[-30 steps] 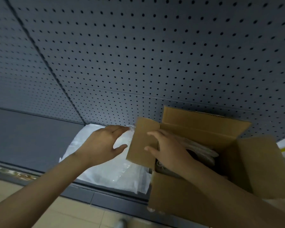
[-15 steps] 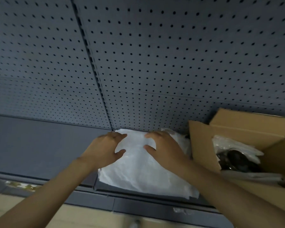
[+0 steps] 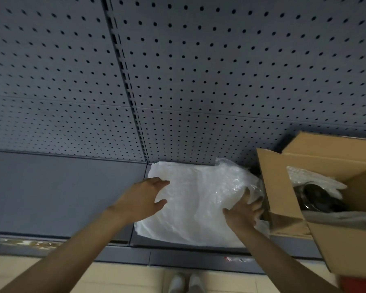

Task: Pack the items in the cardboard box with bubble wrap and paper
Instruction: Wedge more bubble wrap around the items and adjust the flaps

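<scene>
Two bare hands were at the white packing stack on the grey shelf (image 3: 61,193). The right hand (image 3: 242,212) had its grip on the right edge of the bubble wrap (image 3: 226,187), fingers curled up round the crinkled clear sheet and lifting that edge a little off the pile. The left hand (image 3: 143,199) lay over the left side of the stack with its fingers straight and spread, thumb apart from the rest, holding nothing; whether the palm pressed on the sheet or hovered just above it could not be told. Under the bubble wrap lay white paper (image 3: 178,229), its near edge reaching the front lip of the shelf and its far left corner close to the perforated grey back panel (image 3: 220,70).

Just to the right of the stack stood the cardboard box (image 3: 347,248), open, its left flap (image 3: 277,187) upright and close beside the right hand. Inside the box a dark round item (image 3: 317,197) showed, partly covered by more clear wrap (image 3: 317,178), with a pale folded sheet (image 3: 336,217) below it. Beneath the shelf was pale tiled floor (image 3: 125,278), with the toes of white shoes (image 3: 185,284) at the bottom edge.
</scene>
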The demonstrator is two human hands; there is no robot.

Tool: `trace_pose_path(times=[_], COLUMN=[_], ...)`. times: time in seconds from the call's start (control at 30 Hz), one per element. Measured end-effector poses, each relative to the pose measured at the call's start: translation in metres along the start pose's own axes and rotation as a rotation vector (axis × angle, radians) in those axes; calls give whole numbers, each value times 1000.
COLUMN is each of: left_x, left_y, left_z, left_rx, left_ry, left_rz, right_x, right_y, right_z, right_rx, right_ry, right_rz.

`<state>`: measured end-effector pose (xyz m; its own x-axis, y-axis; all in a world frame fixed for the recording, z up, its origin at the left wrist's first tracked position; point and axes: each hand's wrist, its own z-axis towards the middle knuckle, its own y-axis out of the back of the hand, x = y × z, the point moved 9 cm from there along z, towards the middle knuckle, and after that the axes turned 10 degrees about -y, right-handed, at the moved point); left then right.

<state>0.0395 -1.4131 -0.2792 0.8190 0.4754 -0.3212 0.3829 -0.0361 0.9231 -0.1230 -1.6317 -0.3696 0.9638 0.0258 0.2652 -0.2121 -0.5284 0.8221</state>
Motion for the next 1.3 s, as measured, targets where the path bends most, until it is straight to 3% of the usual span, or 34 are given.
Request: trace_pose_path(times=[0.37,0.5,0.67,0.83,1.0,1.13,1.3], left_x=[6,3,-17,-20,-17,-15,-12], left_y=[-42,-77,-112,-127,-138,-137,-105], left_z=[16,33,64,84,76,61,41], left_rx=[92,131,184,146,118,88,24], left_ry=[15,61,167,292,476,472,339], left_rz=[-151,-368,-662,-828,-1235,-1326,-1494], right_x=[-16,-12,0,0,6,20,35], right_y=[-5,-1,17,19,14,7,15], right_z=[18,8,-13,-12,-16,-25,-30], right_rx=[68,61,-100,30,156,220,234], right_ry=[11,174,391,423,458,527,533], right_rz=[112,175,143,397,482,500,611])
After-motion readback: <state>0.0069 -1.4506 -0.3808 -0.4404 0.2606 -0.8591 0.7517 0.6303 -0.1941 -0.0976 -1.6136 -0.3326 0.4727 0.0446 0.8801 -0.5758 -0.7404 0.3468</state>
